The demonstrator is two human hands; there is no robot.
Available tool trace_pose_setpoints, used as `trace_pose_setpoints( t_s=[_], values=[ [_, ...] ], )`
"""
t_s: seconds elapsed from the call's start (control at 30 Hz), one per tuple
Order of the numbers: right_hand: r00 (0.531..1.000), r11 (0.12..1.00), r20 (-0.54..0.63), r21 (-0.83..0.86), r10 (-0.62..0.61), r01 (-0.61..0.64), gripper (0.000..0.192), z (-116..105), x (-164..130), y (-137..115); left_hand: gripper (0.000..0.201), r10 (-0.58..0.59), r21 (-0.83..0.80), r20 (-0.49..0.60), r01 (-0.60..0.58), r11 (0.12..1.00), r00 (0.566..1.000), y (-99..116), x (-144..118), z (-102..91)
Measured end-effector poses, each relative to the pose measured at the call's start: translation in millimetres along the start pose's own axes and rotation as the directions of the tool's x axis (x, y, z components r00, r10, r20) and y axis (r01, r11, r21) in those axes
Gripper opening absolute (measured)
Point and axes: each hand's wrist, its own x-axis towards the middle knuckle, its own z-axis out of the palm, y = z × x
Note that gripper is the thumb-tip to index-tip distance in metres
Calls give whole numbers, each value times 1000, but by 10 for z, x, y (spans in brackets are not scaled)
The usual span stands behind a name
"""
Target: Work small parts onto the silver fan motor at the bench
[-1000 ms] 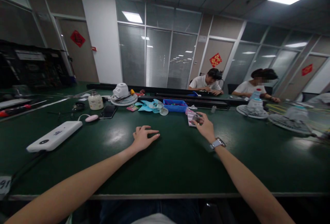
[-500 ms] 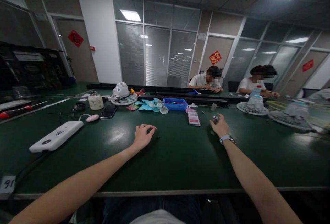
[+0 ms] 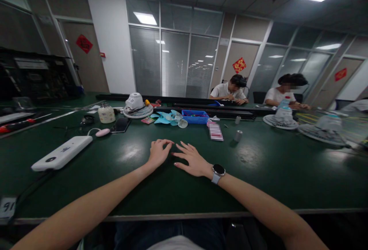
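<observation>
My left hand rests on the green table, its fingers loosely bent and the thumb apart, with nothing seen in it. Close beside it, my right hand reaches in from the right with spread fingers, palm down, its fingertips almost meeting those of the left. It holds nothing that I can see; whatever lies under the fingers is hidden. A silvery metal cylinder stands upright farther right. Behind that is a smaller metal cylinder. A pink-and-white packet, partly blurred out, lies beyond my right hand.
A blue basket, light-blue fan blades and a white fan line the back. At left are a phone, a cream jar and a white power bank-like box. Two people sit across the table.
My right hand has let go of the metal cylinder, which now stands on the table, and has moved left beside my left hand, fingers spreading. The left hand has stayed nearly still.
</observation>
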Motion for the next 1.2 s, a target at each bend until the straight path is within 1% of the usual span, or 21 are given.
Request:
trace_pose_setpoints(
  t_s=[0.1, 0.2, 0.3, 0.37, 0.43, 0.5, 0.6, 0.7, 0.77, 0.83, 0.93, 1.1, 1.2],
  values=[
    [999, 999, 45, 35, 11, -12, 46, 7, -8, 14, 33, 3, -9, 13, -3, 1000, 1000, -15, 6, 19],
    [1000, 999, 16, 38, -11, 10, 41, -16, -13, 52, 33, 2, -12, 21, -2, 1000, 1000, -23, 15, 29],
    [996, 999, -80, -24, -24, 22, 37, -90, -12, 116, 32, -5, -16, 20, 5, 1000, 1000, -7, 10, 16],
    [980, 997, -199, -78, 8, -24, 35, -199, -29, 238, 31, -9, -23, 20, 9, 1000, 1000, 14, -4, -2],
    [936, 983, -345, -138, 69, -123, 34, -363, -84, 454, 31, -8, -30, 24, 9, 1000, 1000, 36, -20, -18],
    [875, 943, -467, -216, 127, -253, 34, -562, -191, 750, 31, -8, -35, 28, 9, 999, 1000, 50, -34, -28],
    [784, 824, -588, -332, 200, -460, 38, -846, -432, 1240, 31, -7, -36, 38, 8, 999, 999, 52, -40, -28],
    [691, 674, -665, -375, 282, -637, 42, -1017, -687, 1644, 31, -3, -33, 50, 5, 999, 999, 38, -31, -19],
    [644, 597, -685, -372, 340, -711, 42, -1053, -816, 1824, 31, -2, -29, 53, 4, 1000, 999, 27, -24, -11],
    [620, 554, -680, -363, 392, -749, 42, -1046, -895, 1936, 31, 0, -23, 56, 1, 1000, 998, 17, -19, -2],
    [612, 525, -660, -366, 436, -768, 41, -1013, -938, 2016, 31, 4, -14, 63, -3, 1000, 998, 10, -15, 8],
    [610, 508, -670, -383, 422, -772, 40, -1003, -944, 2050, 32, 11, -11, 66, -10, 1000, 998, 23, -18, 0],
    [597, 484, -675, -383, 434, -786, 40, -1003, -955, 2062, 31, 11, -11, 69, -10, 1000, 998, 33, -19, -11]
  ],
)
